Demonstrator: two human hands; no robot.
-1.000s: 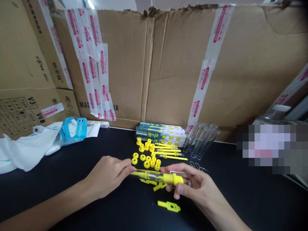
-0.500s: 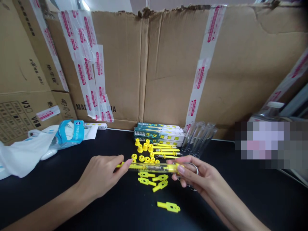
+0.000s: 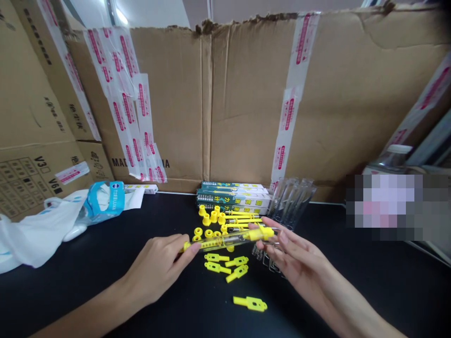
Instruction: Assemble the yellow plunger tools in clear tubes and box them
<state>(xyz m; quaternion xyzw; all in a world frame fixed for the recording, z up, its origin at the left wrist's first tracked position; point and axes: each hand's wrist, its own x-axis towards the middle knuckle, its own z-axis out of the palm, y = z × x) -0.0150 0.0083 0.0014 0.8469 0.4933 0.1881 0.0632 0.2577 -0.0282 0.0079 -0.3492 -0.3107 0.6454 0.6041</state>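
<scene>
— Where's the clear plastic tube [image 3: 225, 241]?

— Up off the black counter [image 3: 75, 234], held at a slight tilt between the hands, with its yellow-capped end higher, on the right.

— And the hands?

— Both are grasping it. The left hand [image 3: 155, 263] closes around the lower end, and the right hand [image 3: 292, 253] holds the capped end in its fingers, which are loosely spread.

— What's around the tube?

— Just below it, flat yellow tabs [image 3: 216, 267] lie in a loose cluster, with one more yellow tab [image 3: 250, 303] farther off. Just beyond the tube sit round yellow collars [image 3: 211, 218] and slim yellow rods [image 3: 243, 219], then a stack of printed boxes [image 3: 232, 195]. Bent wire clips [image 3: 264, 260] lie beneath its right end (half hidden by the fingers, so I can't count them), and clear plastic sleeves [image 3: 291, 202] lie beyond those.
</scene>
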